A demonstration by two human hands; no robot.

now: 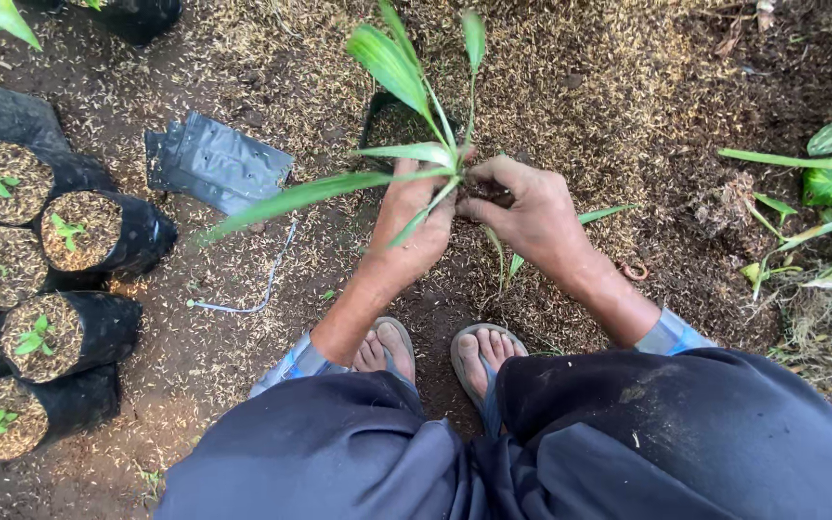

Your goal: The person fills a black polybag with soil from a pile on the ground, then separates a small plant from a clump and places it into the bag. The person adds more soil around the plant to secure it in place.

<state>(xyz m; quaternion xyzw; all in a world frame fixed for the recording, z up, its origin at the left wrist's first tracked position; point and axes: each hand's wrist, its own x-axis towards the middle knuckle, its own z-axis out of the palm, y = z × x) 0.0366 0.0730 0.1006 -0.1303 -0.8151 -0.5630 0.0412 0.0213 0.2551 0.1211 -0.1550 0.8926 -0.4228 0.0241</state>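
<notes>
In the head view, a person squats over ground (628,106) strewn with rice husks and dark soil, knees and dark trousers filling the bottom of the frame and sandalled feet (435,351) showing between them. At the centre of the frame both hands meet around the base of a seedling (416,154) with long, narrow green leaves that fan up toward the top edge and out to the left. The left hand (416,226) is curled closed about the lower stem, fingers wrapped on the near side. The right hand (527,212) is also closed, its fingertips pinching the soil clump at the root of the same plant, touching the left hand's fingers. Just behind the seedling, toward the top centre, an open black planting bag (387,120) stands half filled with husk mix. To its left, a flat stack of empty black bags (214,164) lies on the ground, with a pale blue string (267,279) trailing below it. Along the left edge, a row of filled black bags (98,231), each with a small green sprout, stands close together. Other green plants (830,173) lie at the right edge.
</notes>
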